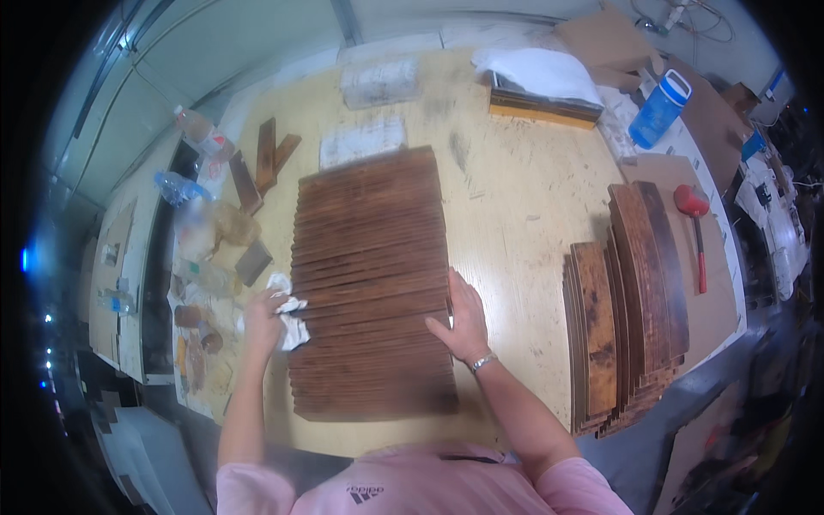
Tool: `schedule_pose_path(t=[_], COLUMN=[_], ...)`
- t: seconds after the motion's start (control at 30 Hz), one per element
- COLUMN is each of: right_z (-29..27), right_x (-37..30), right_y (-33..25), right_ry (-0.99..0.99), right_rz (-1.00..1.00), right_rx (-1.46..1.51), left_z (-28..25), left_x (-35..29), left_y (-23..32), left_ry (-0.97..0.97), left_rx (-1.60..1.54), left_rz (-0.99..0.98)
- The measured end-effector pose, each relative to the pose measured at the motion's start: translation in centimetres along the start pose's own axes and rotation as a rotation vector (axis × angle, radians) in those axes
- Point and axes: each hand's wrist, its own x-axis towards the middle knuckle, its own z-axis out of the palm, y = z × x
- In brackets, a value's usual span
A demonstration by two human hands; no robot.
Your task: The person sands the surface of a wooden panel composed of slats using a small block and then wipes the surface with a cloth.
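In front of me a row of dark brown wooden planks [369,266] is packed side by side, with narrow edges facing up. My left hand [262,319] is closed on a crumpled white cloth [294,330] at the left ends of the planks. On the opposite side my right hand [466,318] rests against the plank ends, fingers stretched out along them and thumb over the top edge. Nothing shows in its grasp. A white block [363,142] touches the far end of the row.
Stacked planks [596,326] stand on the table's right, near a red mallet [692,202]. Beyond are a blue bottle [661,110] and a box with a white cover [541,77]. Plastic bottles [202,133] and loose wood pieces [267,154] lie left; another white block [378,82] sits farther back.
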Motion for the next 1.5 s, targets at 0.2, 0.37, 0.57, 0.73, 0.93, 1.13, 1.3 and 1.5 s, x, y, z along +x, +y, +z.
schedule_pose_path(t=[0.2,0.37,0.57,0.73,0.93,1.13,1.3,1.5], right_z=[0.9,-0.1,0.8,0.9,0.5,1.8,0.8,0.4], right_x=[-0.2,-0.3,-0.3,-0.3,-0.3,-1.0,-0.4,-0.2], right_y=[0.8,0.4,0.9,0.8,0.9,2.3,0.7,0.1], right_ry=[-0.108,-0.061,-0.04,-0.046,-0.09,-0.069,0.001,-0.048], right_rz=[0.077,0.087,0.047,0.072,0.037,0.102,0.028,0.053], right_rx=[-0.009,-0.012,-0.032,0.027,-0.008,-0.059,-0.047,-0.045], left_z=[10.0,8.2,8.4,9.9,11.3,10.9,8.3,-1.8], left_x=[1.6,-0.3,-1.1,-0.2,-0.4,0.5,-1.1,-4.2], left_y=[20.3,14.0,15.9,19.3,21.2,27.7,14.8,-2.9], left_ry=[-0.219,-0.082,0.014,-0.06,-0.017,-0.302,-0.083,0.041], left_rx=[-0.228,-0.098,-0.072,-0.175,-0.152,-0.636,-0.052,-0.304], left_rz=[0.585,0.563,0.586,0.653,0.627,0.559,0.626,-0.107])
